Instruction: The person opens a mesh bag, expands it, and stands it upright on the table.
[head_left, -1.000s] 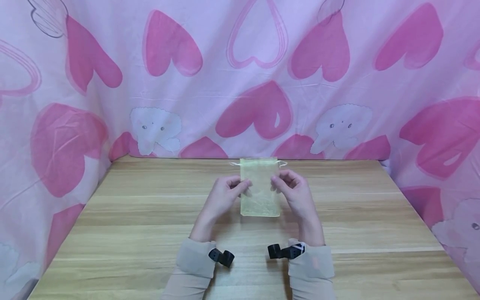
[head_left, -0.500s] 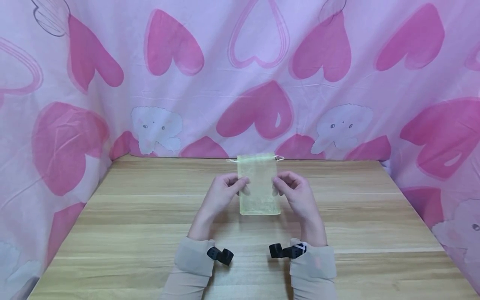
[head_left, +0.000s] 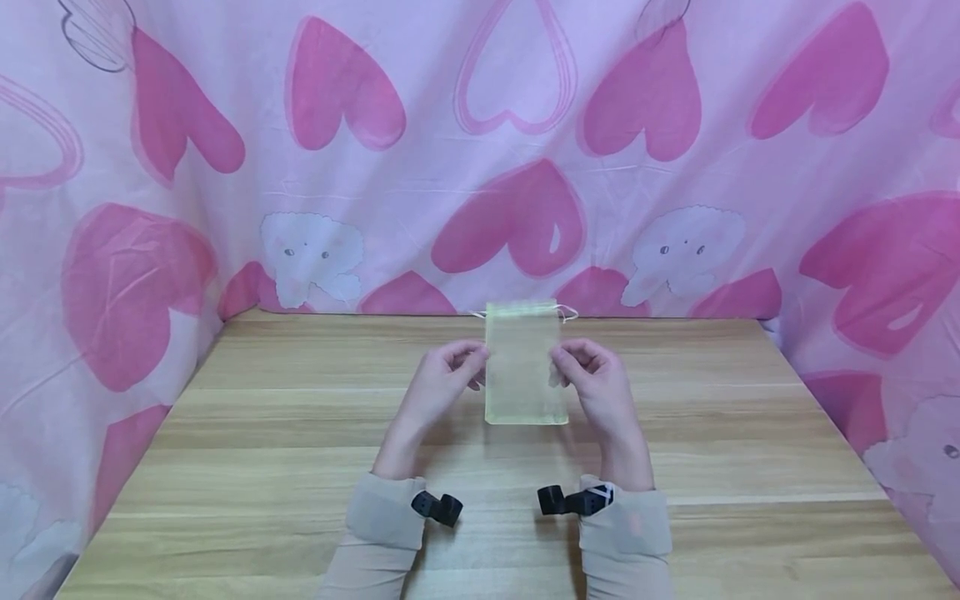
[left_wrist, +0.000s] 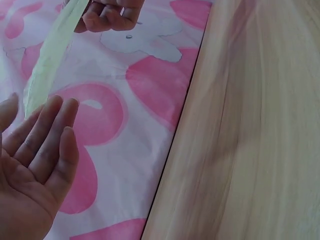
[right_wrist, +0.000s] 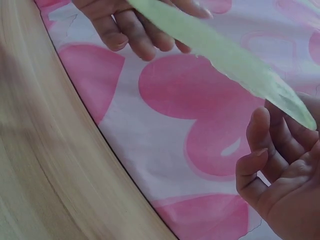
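Note:
A pale yellow sheer drawstring pouch (head_left: pixel 525 367) is held up flat above the table, its white cords at the top; both wrist views show it edge-on. My right hand (head_left: pixel 600 379) pinches its right edge between thumb and curled fingers. At the left edge is my left hand (head_left: pixel 444 379), fingertips against or just beside the fabric. In the left wrist view that hand (left_wrist: pixel 37 165) has fairly straight fingers, and its thumb (left_wrist: pixel 7 112) stands apart from the pouch (left_wrist: pixel 52 62). The pouch looks flat, with no contents visible.
A wood-grain table (head_left: pixel 262 467) spreads under both forearms. Behind and at both sides hangs a pink curtain (head_left: pixel 420 192) with hearts and cartoon animals. Black wrist-worn devices (head_left: pixel 438 508) stick out inward from the beige sleeves.
The pouch has risen slightly and now sits a little farther right than half a second ago. My left thumb, earlier over the fabric's front, is now at its edge. The right hand keeps its grip.

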